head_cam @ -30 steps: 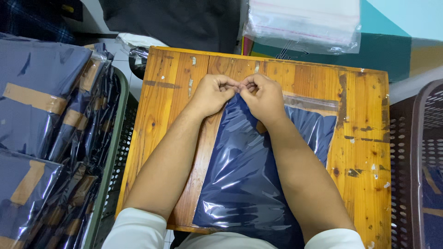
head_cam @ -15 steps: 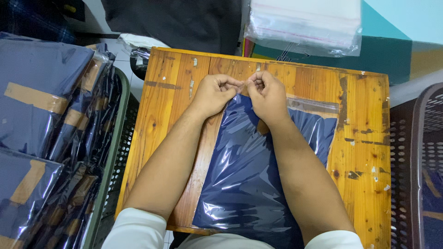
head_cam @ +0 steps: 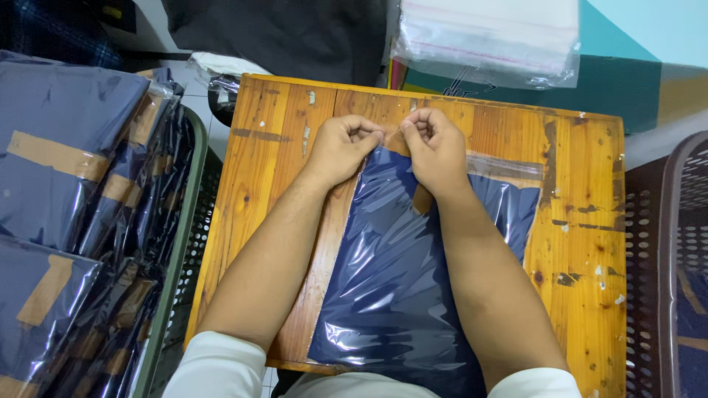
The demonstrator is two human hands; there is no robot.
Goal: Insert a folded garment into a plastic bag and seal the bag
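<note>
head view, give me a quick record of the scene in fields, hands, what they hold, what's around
left hand: pinching the top edge of the bagged navy garment, near its left corner
right hand: pinching the same edge, close beside the left hand
garment: flat in a clear plastic bag, lower end past the near table edge
surface: wooden table, worn and stained
left side: green basket stacked with taped packed garments
far side: pile of clear bags
right side: dark basket
</note>
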